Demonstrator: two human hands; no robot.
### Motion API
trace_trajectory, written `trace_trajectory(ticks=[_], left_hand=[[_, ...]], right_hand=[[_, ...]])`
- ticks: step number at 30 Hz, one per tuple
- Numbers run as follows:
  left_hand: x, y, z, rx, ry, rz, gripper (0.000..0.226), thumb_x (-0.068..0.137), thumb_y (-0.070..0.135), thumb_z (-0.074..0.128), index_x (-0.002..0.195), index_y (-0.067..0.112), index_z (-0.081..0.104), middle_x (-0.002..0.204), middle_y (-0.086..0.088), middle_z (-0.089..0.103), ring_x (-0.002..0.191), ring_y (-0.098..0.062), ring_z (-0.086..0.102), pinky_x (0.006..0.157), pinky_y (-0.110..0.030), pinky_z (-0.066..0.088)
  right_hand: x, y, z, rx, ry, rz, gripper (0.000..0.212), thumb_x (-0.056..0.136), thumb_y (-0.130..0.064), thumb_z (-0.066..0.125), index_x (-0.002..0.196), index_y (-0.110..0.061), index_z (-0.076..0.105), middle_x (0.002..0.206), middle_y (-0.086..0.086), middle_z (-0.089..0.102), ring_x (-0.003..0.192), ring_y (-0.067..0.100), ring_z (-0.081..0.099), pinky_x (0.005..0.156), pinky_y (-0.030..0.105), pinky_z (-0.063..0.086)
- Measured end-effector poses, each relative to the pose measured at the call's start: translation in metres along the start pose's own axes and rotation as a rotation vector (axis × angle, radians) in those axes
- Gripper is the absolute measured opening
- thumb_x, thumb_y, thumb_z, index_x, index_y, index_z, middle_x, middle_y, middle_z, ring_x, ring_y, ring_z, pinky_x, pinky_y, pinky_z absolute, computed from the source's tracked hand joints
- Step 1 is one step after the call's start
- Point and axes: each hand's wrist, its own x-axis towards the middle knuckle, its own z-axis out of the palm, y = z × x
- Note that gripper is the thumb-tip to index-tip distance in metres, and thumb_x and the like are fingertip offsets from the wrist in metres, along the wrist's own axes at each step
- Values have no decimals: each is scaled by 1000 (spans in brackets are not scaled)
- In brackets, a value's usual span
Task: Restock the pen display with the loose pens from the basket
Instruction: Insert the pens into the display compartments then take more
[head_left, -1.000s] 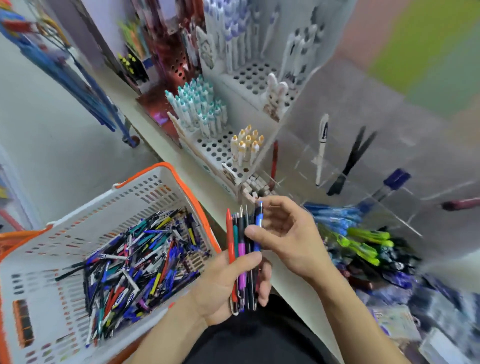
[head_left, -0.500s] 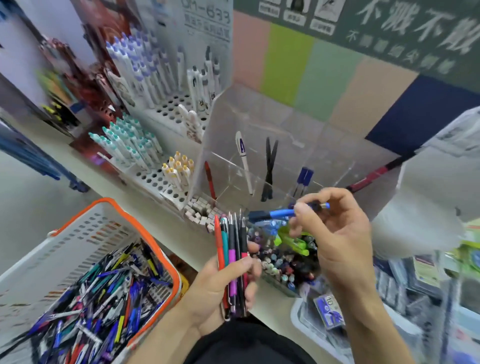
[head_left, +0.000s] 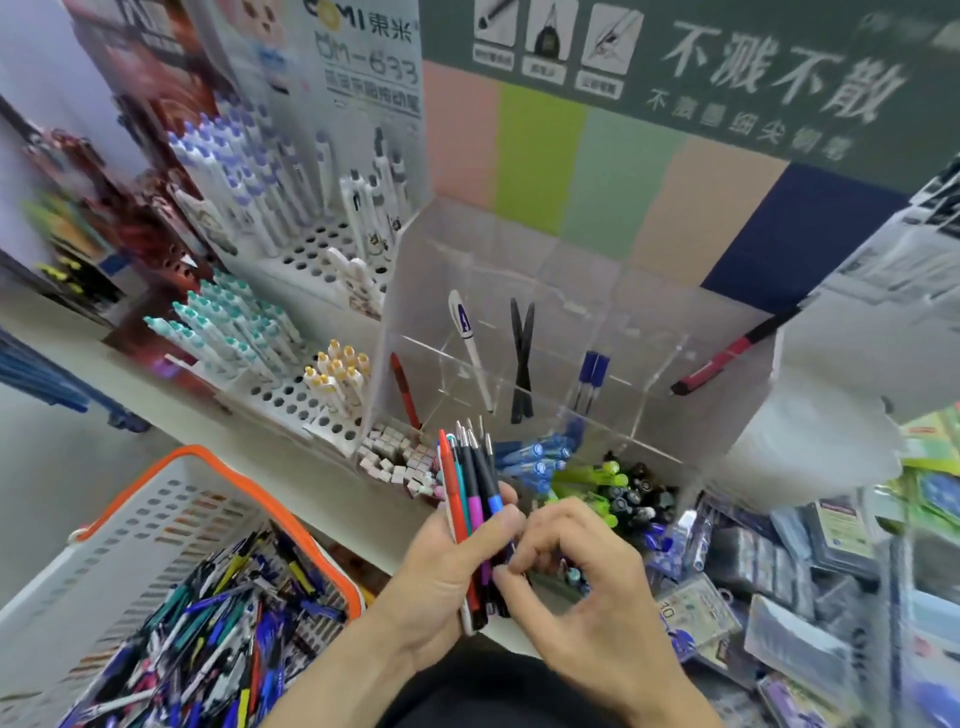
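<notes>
Several pens (head_left: 470, 493) stand upright in the left hand (head_left: 441, 577); right hand (head_left: 582, 582) pinches one at their lower end.

**Around the stationery shelf**

At twelve o'clock, a striped wall panel (head_left: 582, 171) sits under a dark green sign (head_left: 727, 67) with white characters. At four o'clock lie packaged stationery packs (head_left: 810, 582). Small white erasers (head_left: 395, 460) cluster at centre.
</notes>
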Motion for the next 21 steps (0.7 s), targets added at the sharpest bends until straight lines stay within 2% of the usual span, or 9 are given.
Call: trace_trajectory(ticks=[2, 4, 6, 7, 10, 13, 16, 18, 21], left_hand=[[1, 0, -1, 54, 8, -28, 50, 73, 19, 80, 116, 1, 62, 86, -14, 65, 80, -24, 66, 67, -32, 57], [3, 2, -1, 90, -26, -70, 50, 76, 16, 75, 118, -6, 60, 90, -20, 62, 83, -29, 63, 69, -35, 57], [5, 5, -1, 141, -84, -100, 45, 72, 14, 75, 106, -11, 58, 79, -21, 56, 70, -32, 59, 61, -38, 53], [6, 6, -1, 169, -125, -111, 37, 71, 12, 72, 99, -8, 58, 71, -19, 53, 63, -31, 57, 58, -37, 50], [7, 11, -2, 262, -274, -178, 27, 75, 9, 66, 98, 2, 53, 65, -15, 49, 54, -28, 52, 55, -34, 45], [10, 11, -2, 255, -346, -247, 27, 79, 8, 71, 97, 2, 53, 67, -13, 44, 49, -24, 50, 53, -32, 43], [12, 15, -3, 291, -401, -269, 25, 87, 17, 74, 87, 3, 54, 63, -12, 46, 47, -23, 51, 53, -32, 43], [15, 19, -5, 420, -453, -267, 26, 93, 21, 69, 77, 6, 55, 58, -10, 49, 48, -22, 50, 55, -31, 43], [18, 22, 0, 568, -533, -273, 14, 99, 16, 61, 87, 10, 59, 58, -6, 55, 50, -21, 52, 62, -36, 39]], right_hand=[[1, -1, -4, -22, -50, 16, 19, 80, -13, 83, 78, -22, 67, 81, -8, 61, 72, 14, 57, 68, 20, 46], [6, -1, -9, -26, -50, 44, 18, 83, -14, 82, 81, -23, 67, 78, -7, 60, 70, 12, 56, 70, 15, 44], [12, -1, -13, -7, 9, 93, 17, 86, -14, 80, 85, -25, 67, 79, -6, 60, 70, 13, 57, 69, 14, 44], [15, -1, -14, -3, 53, 124, 17, 86, -16, 79, 90, -27, 67, 83, -7, 61, 72, 15, 59, 68, 16, 45], [25, 2, -15, -3, 123, 193, 31, 87, -17, 72, 109, -38, 66, 104, -13, 60, 91, 17, 62, 75, 17, 47], [35, 4, -22, 3, 18, 207, 38, 87, -21, 67, 121, -38, 68, 126, -18, 54, 123, 13, 57, 92, 15, 45], [43, 6, -34, 21, -102, 204, 34, 87, -29, 65, 120, -35, 69, 126, -14, 59, 122, 15, 59, 95, 22, 49], [46, 6, -42, 10, -145, 212, 32, 86, -26, 68, 117, -34, 71, 125, -14, 61, 118, 16, 61, 94, 23, 50], [47, 5, -47, 6, -114, 200, 25, 85, -10, 75, 104, -27, 73, 115, -13, 66, 112, 16, 65, 91, 27, 51]])
